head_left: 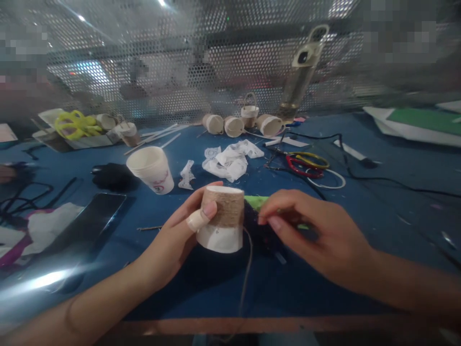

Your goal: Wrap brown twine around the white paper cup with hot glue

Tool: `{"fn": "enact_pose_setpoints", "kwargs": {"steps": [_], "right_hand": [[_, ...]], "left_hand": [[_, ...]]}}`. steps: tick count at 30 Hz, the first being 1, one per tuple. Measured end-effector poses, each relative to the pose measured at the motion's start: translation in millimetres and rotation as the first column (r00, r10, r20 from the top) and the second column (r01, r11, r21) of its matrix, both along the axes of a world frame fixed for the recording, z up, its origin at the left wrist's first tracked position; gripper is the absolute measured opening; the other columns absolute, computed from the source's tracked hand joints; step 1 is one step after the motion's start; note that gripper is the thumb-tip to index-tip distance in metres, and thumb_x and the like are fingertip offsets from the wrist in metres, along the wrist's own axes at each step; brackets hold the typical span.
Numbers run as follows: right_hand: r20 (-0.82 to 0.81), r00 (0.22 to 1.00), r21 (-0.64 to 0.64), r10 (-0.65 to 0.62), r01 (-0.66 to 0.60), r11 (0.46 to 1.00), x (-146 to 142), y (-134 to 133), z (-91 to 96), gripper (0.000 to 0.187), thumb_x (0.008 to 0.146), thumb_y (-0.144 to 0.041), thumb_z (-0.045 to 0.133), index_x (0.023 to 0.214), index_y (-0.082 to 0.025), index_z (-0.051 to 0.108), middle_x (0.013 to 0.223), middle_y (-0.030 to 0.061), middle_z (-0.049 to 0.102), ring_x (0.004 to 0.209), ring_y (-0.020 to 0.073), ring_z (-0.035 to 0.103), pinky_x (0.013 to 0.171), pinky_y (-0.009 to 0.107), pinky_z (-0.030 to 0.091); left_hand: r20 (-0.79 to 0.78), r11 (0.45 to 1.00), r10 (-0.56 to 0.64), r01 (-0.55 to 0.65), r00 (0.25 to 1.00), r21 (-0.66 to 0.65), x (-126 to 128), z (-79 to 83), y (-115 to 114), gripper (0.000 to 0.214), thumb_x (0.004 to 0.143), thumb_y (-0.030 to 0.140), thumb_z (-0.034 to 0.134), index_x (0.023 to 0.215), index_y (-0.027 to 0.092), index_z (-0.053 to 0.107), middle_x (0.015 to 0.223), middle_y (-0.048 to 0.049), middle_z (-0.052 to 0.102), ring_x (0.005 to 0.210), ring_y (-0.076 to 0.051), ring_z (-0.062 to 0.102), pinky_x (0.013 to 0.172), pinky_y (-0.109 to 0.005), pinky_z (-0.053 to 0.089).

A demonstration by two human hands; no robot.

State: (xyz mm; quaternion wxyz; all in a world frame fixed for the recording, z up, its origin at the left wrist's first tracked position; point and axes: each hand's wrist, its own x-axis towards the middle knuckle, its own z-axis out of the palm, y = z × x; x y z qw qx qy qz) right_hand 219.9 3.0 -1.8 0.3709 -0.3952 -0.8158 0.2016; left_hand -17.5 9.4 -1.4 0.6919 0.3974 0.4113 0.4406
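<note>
My left hand [180, 230] is wrapped round a white paper cup [221, 240], its narrower end facing up. Brown twine [226, 209] is wound in close rows over the cup's upper part, while the lower part is bare white. A loose length of twine [248, 269] hangs from the cup's right side towards the table's front edge. Just right of the cup, apart from it, my right hand [317, 230] has thumb and forefinger pinched together. Whatever it may hold is too small to see. A green item [255, 202] and a dark object lie partly hidden between the hands.
Stacked paper cups [149, 168] and crumpled white wrapping [232, 161] lie ahead. Several twine-wrapped cups [234, 126] line the back by a perforated metal screen [173, 72]. Coloured cables [308, 166] are at right; a phone [90, 226] and yellow-handled scissors [77, 126] at left.
</note>
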Motion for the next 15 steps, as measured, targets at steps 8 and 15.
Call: {"fn": "enact_pose_setpoints", "kwargs": {"steps": [8,15], "right_hand": [[0.271,0.950,0.108,-0.152,0.127,0.986,35,16,-8.9,0.023,0.105,-0.027,0.045,0.099,-0.023,0.066,0.089,0.0050,0.074,0.077,0.0201,0.071,0.064,0.032,0.052],[0.490,0.858,0.306,-0.152,-0.006,0.952,44,18,-29.3,0.033,0.105,-0.018,0.035,0.097,-0.019,0.067,0.094,0.0096,0.073,0.085,0.0255,0.066,0.078,0.042,0.051]], "left_hand": [[0.055,1.000,0.000,0.000,0.998,-0.002,-6,-4.2,4,0.038,0.093,0.052,0.070,0.122,0.028,0.077,0.122,-0.0029,0.079,0.114,-0.027,0.068,0.091,-0.032,0.051],[0.073,1.000,-0.012,0.013,0.997,-0.006,-4,-3.1,6,0.042,0.091,0.052,0.072,0.122,0.024,0.076,0.114,-0.0063,0.080,0.102,-0.027,0.072,0.086,-0.034,0.052]]}}
